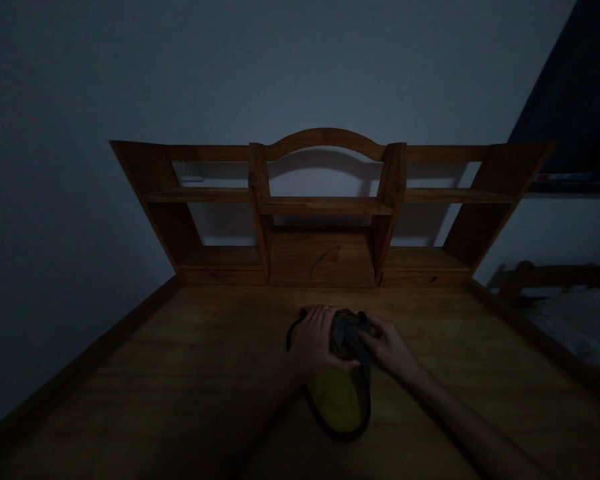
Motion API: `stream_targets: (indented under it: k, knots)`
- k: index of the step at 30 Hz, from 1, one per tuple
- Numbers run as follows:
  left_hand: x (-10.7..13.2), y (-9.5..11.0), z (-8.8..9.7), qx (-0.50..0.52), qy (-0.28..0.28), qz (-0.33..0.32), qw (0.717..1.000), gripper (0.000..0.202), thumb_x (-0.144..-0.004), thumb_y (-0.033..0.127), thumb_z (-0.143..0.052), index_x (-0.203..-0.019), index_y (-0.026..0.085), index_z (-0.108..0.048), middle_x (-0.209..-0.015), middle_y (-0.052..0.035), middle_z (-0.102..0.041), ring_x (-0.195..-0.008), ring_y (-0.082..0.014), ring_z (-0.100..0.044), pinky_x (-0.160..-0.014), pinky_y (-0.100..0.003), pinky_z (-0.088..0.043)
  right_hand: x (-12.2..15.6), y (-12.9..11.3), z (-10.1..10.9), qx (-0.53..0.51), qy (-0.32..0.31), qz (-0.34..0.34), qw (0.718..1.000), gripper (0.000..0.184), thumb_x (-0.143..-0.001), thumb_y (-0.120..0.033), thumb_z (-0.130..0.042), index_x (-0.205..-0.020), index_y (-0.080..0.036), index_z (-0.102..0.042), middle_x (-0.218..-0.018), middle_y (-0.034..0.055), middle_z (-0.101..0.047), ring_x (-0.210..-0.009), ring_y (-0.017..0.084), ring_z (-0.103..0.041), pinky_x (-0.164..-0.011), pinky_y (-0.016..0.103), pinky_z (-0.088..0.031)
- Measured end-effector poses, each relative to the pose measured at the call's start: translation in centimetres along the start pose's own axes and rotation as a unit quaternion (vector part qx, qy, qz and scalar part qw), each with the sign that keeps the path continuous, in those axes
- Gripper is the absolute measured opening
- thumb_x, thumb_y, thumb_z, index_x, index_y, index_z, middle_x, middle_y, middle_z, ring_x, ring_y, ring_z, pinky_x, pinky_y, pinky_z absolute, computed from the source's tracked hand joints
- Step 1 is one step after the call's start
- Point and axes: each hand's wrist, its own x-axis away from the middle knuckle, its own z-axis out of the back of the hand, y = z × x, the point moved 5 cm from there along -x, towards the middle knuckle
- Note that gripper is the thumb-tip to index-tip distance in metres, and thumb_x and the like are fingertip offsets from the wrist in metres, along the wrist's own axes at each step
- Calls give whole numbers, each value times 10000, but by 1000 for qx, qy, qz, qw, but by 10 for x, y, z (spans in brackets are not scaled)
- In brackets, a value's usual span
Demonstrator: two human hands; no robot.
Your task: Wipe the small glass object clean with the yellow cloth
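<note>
On the wooden desk lies a dark item with a yellow, black-rimmed oval part nearest me. Dim light hides its exact kind. A grey and black piece sits at its far end, between my hands. My left hand rests over the item from the left, thumb apart from the fingers and curled round the dark piece. From the right, my right hand pinches the grey part with thumb and fingers. A thin black edge curves out beyond my left hand.
A wooden shelf unit with several compartments stands along the desk's back edge, against a pale wall. Raised side rails border the desk. A dark curtain or window is at upper right, with a wooden frame below.
</note>
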Motion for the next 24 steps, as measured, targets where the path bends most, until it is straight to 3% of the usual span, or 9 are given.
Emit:
stream_targets:
  k: [6,15,20,24]
  knots:
    - [-1,-5,2,32,11,26,999,892,-506,687,-675,-1191,167,-438,-1116,-117,-558,-1043,-300,-527,-932,-455,-407,-1,6,-4,-31,-10,6,999,312,-826,-401,-552,-1021,-167,-616,-833,32,-671,-814,214,-614,-738,306,-502]
    - [2,-8,3,37,1,43,998,873,-543,588,-719,-1237,172,-391,-1181,-131,-530,-1104,-318,-504,-942,-477,-402,-1,7,-13,-149,-92,-12,984,417,-800,-381,-610,-1166,-189,-557,-1125,63,-637,-1065,246,-568,-950,403,-426]
    - [3,-9,-2,38,-3,30,999,917,-508,632,-715,-1225,157,-398,-1162,-138,-532,-1097,-324,-502,-955,-485,-388,0,10,-14,-156,-91,-41,983,430,-775,-394,-626,-1160,-211,-566,-1150,59,-629,-1097,257,-550,-965,433,-409]
    - [3,-9,-3,31,-13,26,999,930,-516,653,-698,-1241,161,-387,-1186,-143,-524,-1124,-334,-486,-971,-503,-373,-2,13,-14,-151,-91,-45,983,446,-741,-416,-654,-1118,-188,-588,-1027,53,-670,-971,239,-603,-876,394,-467]
